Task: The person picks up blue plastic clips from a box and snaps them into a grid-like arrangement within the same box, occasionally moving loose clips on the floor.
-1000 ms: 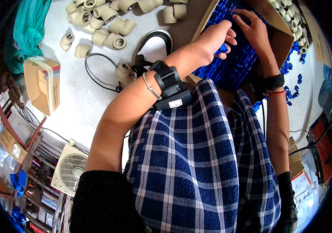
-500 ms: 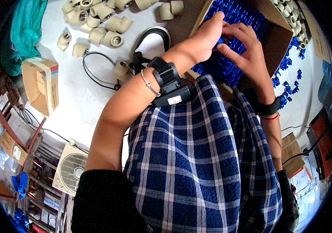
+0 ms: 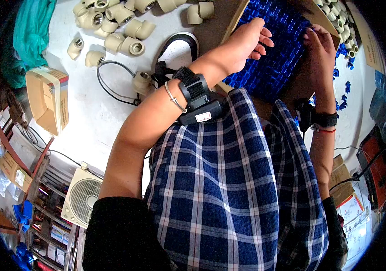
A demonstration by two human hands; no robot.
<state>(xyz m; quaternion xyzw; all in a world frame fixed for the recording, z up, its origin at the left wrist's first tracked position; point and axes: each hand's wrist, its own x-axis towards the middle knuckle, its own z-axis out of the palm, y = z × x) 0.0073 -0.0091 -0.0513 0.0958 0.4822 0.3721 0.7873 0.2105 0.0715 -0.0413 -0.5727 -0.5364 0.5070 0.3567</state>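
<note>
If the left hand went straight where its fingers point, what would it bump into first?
Probably the shiny blue pieces in the cardboard box, right ahead of the left hand. Its height is hard to tell; if it skims over them, the right hand looks next.

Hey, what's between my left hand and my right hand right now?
A stretch of packed blue pieces, inside the cardboard box, lies between the left hand and the right hand; the head view shows it.

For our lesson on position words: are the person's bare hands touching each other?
No, the left hand and right hand are apart, with small shiny blue pieces showing between them in the brown cardboard box.
</note>
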